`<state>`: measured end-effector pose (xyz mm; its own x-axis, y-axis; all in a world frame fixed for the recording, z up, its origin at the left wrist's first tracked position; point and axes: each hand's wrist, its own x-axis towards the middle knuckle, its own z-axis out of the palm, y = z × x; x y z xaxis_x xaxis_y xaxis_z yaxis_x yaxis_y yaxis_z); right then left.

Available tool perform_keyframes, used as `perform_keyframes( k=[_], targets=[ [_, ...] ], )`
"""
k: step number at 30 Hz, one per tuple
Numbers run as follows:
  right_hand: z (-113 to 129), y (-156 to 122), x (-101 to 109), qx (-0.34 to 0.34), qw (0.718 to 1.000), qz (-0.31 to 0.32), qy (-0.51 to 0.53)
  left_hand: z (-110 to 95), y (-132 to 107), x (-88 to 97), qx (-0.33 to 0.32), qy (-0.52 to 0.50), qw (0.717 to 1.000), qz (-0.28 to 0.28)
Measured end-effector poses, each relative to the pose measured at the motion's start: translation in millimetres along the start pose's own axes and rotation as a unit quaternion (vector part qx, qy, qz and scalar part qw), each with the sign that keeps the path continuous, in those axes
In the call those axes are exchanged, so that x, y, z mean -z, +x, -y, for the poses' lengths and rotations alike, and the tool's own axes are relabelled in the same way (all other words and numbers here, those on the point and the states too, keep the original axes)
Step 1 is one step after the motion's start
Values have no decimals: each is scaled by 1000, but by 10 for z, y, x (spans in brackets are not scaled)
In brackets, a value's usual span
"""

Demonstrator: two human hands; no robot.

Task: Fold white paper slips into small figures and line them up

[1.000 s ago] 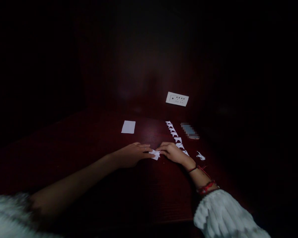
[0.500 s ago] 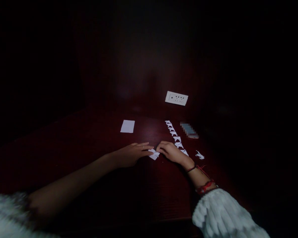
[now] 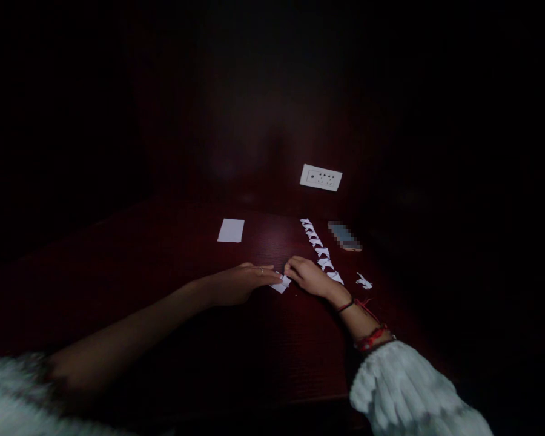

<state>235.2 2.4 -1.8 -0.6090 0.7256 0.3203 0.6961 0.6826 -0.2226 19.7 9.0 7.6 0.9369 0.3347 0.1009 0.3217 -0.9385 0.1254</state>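
A small piece of folded white paper (image 3: 280, 287) lies on the dark red table between my hands. My left hand (image 3: 241, 284) reaches in from the left, its fingers stretched out and pressed over the paper's upper part. At the paper's upper right corner, my right hand (image 3: 312, 277) has its fingers curled in a pinch; the fingertips are partly hidden. Just past the right hand runs a line of several small folded white paper pieces (image 3: 322, 252), leading away from me.
A flat white sheet (image 3: 231, 231) lies at the back left of the table. To the right are a phone (image 3: 344, 236), its screen blurred out, and a crumpled white paper scrap (image 3: 364, 281). A white socket panel (image 3: 321, 177) is on the wall behind. The surroundings are very dark.
The left fingers have come closer together and slid slightly right over the folded paper, covering more of it. My right hand stays pinched near its corner. The whole view has shifted slightly.
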Motion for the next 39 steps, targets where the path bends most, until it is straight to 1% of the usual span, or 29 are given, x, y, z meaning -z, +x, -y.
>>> perform_keyframes(
  k=[3,9,17,24,28,31,33,36,39],
  targets=[
    [-8,1,-16,-9,1000,3,-16,25,10,-20,4,7,1000,4],
    [-1,6,-29,-33,999,9,-40,65,26,-64,1,11,1000,-8],
    [52,17,2,-52,997,23,-56,73,37,-71,-7,2,1000,-28],
    [68,11,-14,-60,996,8,-60,73,69,-86,-4,0,999,-37],
    [56,12,0,-47,998,-19,-29,87,59,-97,-5,-4,999,-37],
    [58,-9,59,-37,998,-54,2,108,41,-86,-11,-9,999,-37],
    [72,-38,110,-16,998,-63,17,133,32,-78,-18,-16,999,-36],
    [96,-83,159,34,999,-39,19,176,29,-76,-30,-28,998,-37],
    [105,-107,152,58,998,3,-3,200,35,-83,-35,-41,998,-44]
  ],
)
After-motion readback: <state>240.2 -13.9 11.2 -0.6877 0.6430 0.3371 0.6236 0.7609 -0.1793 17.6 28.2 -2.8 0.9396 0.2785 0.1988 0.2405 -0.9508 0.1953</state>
